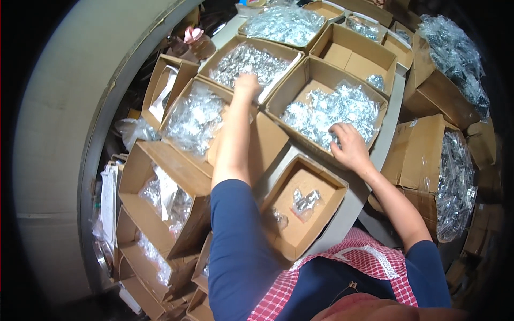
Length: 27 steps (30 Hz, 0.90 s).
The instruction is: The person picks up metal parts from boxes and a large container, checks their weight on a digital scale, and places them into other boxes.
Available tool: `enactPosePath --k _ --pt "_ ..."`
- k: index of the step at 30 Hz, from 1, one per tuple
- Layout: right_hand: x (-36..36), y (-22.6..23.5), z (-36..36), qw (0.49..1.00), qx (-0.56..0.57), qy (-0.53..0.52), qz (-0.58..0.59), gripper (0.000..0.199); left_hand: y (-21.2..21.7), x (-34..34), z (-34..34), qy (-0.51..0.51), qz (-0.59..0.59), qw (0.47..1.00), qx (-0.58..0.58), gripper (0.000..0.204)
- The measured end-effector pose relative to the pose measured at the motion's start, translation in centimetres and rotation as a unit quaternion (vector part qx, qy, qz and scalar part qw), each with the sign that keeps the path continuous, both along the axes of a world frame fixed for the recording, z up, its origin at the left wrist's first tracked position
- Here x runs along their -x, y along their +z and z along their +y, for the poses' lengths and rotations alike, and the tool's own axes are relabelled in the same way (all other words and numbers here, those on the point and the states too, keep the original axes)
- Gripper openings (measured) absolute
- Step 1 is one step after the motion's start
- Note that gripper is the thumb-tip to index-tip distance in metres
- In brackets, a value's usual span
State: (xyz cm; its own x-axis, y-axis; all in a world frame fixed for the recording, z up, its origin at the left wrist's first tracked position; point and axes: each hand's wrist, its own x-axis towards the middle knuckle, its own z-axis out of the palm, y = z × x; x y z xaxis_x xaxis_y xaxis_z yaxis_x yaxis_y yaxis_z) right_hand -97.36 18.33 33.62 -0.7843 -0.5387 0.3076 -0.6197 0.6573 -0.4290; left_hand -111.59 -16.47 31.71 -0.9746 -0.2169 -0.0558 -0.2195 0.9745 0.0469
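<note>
My left hand [247, 84] reaches into the far cardboard box [295, 60], down at a heap of small silvery metal parts [243, 60]. Its fingers are mostly hidden, so I cannot make out what it may hold. Over the near edge of another box [274, 102], my right hand [350, 145] rests at a pile of shiny silver packets [326, 109]. The fingers there are bent, with a gap between them and the thumb. Closest to my body, a shallow box [292, 241] holds a few small clear packets [305, 204] with metal pieces inside.
Left of my left arm is a box of clear bags [195, 117]. Stacked open cartons [144, 184] stand further left. Cartons heaped with bagged metal parts [455, 184] line the right side. Behind, a large clear bag [284, 25] fills another box. A curved pale wall [59, 134] borders the left.
</note>
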Motion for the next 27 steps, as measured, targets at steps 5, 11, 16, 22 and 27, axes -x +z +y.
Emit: enactPosePath --k 5,11,16,22,27 --pt "0.6 -0.5 1.0 0.999 0.044 0.002 -0.029 0.022 0.3 0.5 0.9 0.019 0.112 0.990 -0.087 0.027" --pt "0.2 -1.0 0.0 1.000 0.019 0.014 0.010 0.023 -0.4 -1.6 -2.6 0.086 0.180 0.945 -0.260 0.033" --pt "0.9 -2.5 -0.3 0.999 -0.045 -0.001 0.024 0.030 -2.1 -0.1 -1.5 0.029 0.013 0.997 -0.067 0.033" --pt "1.9 -2.2 2.0 0.992 0.119 0.014 -0.027 0.020 -4.2 2.9 1.3 0.073 -0.008 0.997 -0.024 0.028" --pt "1.8 -2.6 0.9 0.984 0.171 0.016 -0.053 0.021 -3.4 1.4 -0.4 0.177 0.176 0.939 -0.238 0.029"
